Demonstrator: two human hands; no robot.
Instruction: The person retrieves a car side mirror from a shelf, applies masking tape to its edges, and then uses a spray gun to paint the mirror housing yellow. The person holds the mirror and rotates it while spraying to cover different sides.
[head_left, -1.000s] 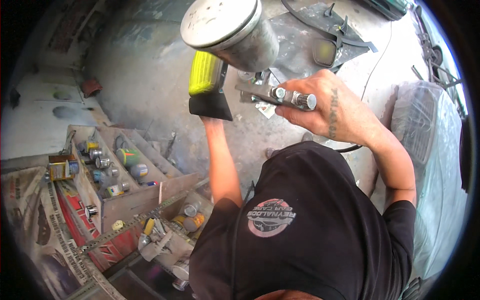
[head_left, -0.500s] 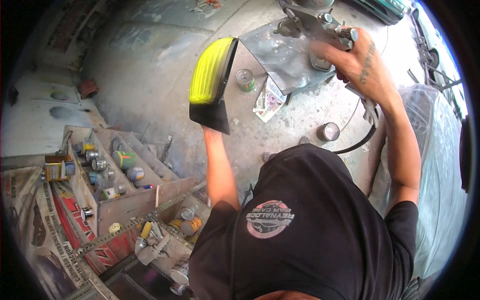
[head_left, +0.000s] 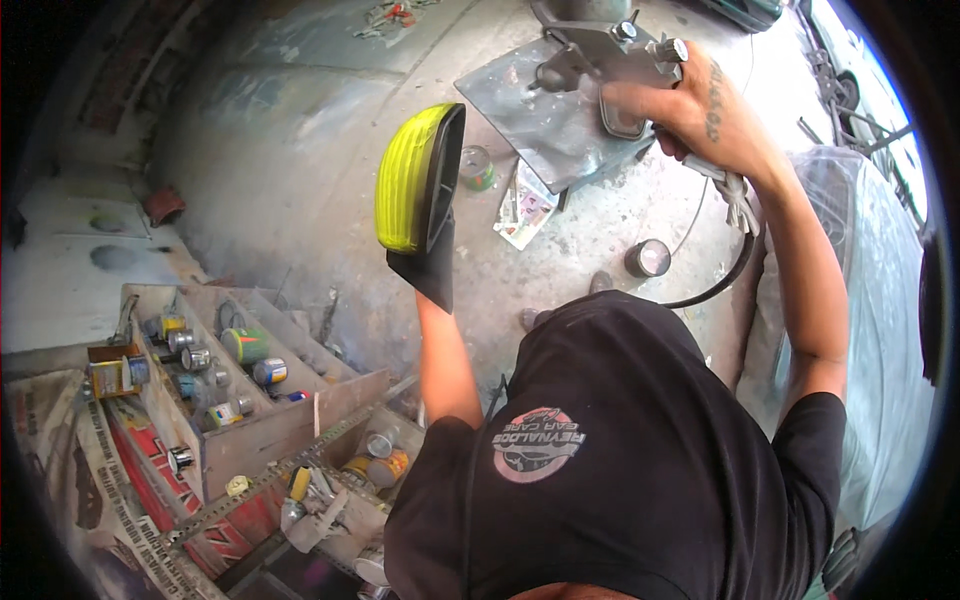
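Raised out in front, a car side mirror point(head_left: 412, 180) has a bright yellow-green shell, a dark open face towards the right and a black foot. It stands upright on my left hand point(head_left: 430, 300), whose fingers are hidden behind the foot; little more than the wrist shows. My right hand point(head_left: 690, 115) is closed round a metal spray gun point(head_left: 640, 65), with knobs at its back and the body pointing left towards the mirror. From below the grip a dark air hose point(head_left: 735, 275) with a pale cloth knotted on it curves down behind me. A gap separates gun and mirror.
Beneath the gun is a grey flat panel point(head_left: 545, 135). Open cans point(head_left: 477, 168) and printed paper point(head_left: 525, 205) lie on the floor. At left, a wooden shelf box point(head_left: 280, 430) holds several paint tins; at right stands a plastic-covered object point(head_left: 850, 260).
The mirror has come lower and turned, so more of its dark open face shows. My right hand and the spray gun have shifted slightly left in the view.
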